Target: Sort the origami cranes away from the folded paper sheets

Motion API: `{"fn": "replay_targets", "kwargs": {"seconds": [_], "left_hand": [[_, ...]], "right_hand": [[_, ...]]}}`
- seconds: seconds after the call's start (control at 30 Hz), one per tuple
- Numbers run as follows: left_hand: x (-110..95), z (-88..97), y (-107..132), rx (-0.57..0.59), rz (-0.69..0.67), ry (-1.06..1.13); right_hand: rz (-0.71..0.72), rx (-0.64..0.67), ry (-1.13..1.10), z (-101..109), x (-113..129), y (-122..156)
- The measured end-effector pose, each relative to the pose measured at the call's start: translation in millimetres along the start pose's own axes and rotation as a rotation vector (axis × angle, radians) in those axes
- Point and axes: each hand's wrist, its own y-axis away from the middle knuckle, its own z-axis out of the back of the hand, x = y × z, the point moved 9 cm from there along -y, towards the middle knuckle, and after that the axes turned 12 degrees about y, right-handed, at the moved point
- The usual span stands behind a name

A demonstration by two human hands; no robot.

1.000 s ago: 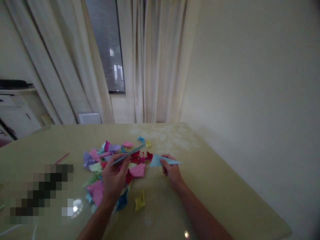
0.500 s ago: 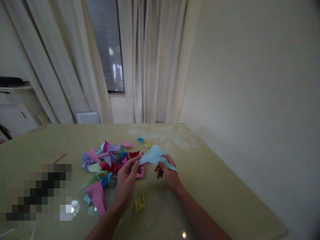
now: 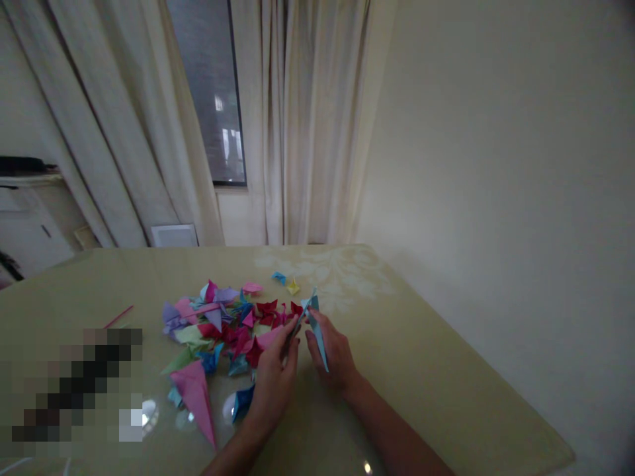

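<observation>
My left hand [image 3: 278, 377] and my right hand [image 3: 333, 354] meet over the table, both pinching a light blue folded paper [image 3: 316, 324] that stands nearly on edge between them. My fingers are closed on it from either side. Just left of my hands lies a heap of folded paper pieces [image 3: 223, 324] in red, pink, purple, blue and green. A large pink folded piece [image 3: 196, 393] lies nearer to me on the left, and a dark blue piece [image 3: 243, 401] sits beside my left wrist.
The yellow-green table [image 3: 421, 370] has a glossy top and ends at the right near the wall. A small blue and a yellow piece [image 3: 288, 283] lie farther back. A thin pink strip [image 3: 119, 315] lies at left. Curtains and a window stand behind.
My hands have come together. The blue paper, earlier held spread flat between them, now stands folded on edge. My left hand moved right, uncovering the dark blue piece and hiding the yellow one.
</observation>
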Motion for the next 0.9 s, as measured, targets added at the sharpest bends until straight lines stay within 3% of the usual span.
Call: {"fn": "replay_targets", "kwargs": {"seconds": [0.13, 0.4, 0.7, 0.9], "left_hand": [[4, -13.3, 7, 0.056, 0.053, 0.064], [10, -1.9, -1, 0.041, 0.117, 0.054], [18, 0.8, -7, -0.047, 0.293, 0.37], [12, -16.1, -4, 0.102, 0.344, 0.524]], "right_hand": [[0.136, 0.063, 0.096, -5, 11, 0], [0.293, 0.171, 0.048, -14, 26, 4], [0.32, 0.247, -0.008, -21, 30, 10], [0.333, 0.277, 0.03, -24, 28, 11]]}}
